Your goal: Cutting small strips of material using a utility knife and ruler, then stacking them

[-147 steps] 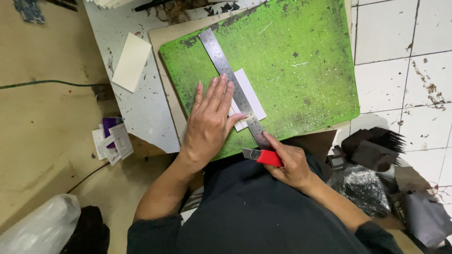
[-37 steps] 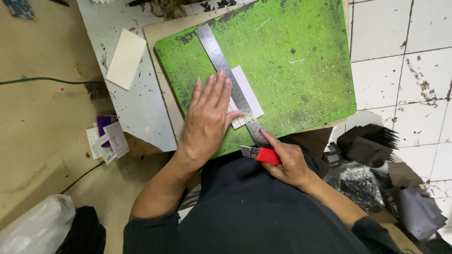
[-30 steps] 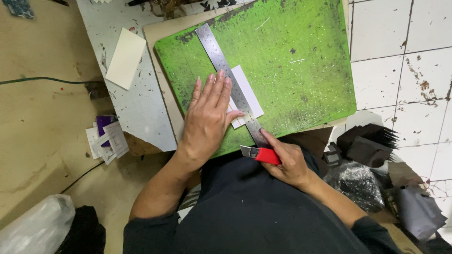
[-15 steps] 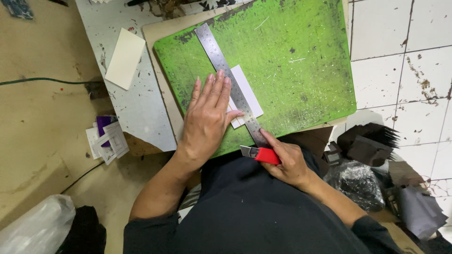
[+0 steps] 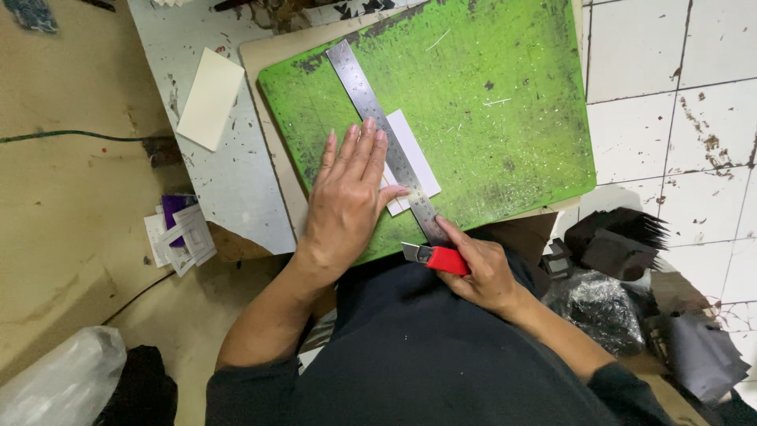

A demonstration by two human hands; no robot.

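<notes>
1. Left hand (image 5: 347, 201) lies flat, fingers spread, pressing the steel ruler (image 5: 384, 134) and the white card (image 5: 410, 160) onto the green cutting mat (image 5: 489, 95).
2. Right hand (image 5: 482, 272) is closed around a red utility knife (image 5: 438, 258), its blade at the ruler's near end, by the mat's near edge.
3. Mat rests on a pale board (image 5: 272, 134) on the tabletop (image 5: 236, 189); open mat surface lies right of the ruler.
4. Cream card (image 5: 210, 99) lies apart, left of the mat.
5. Plastic bag (image 5: 63, 383) on the floor; its contents cannot be told.
</notes>
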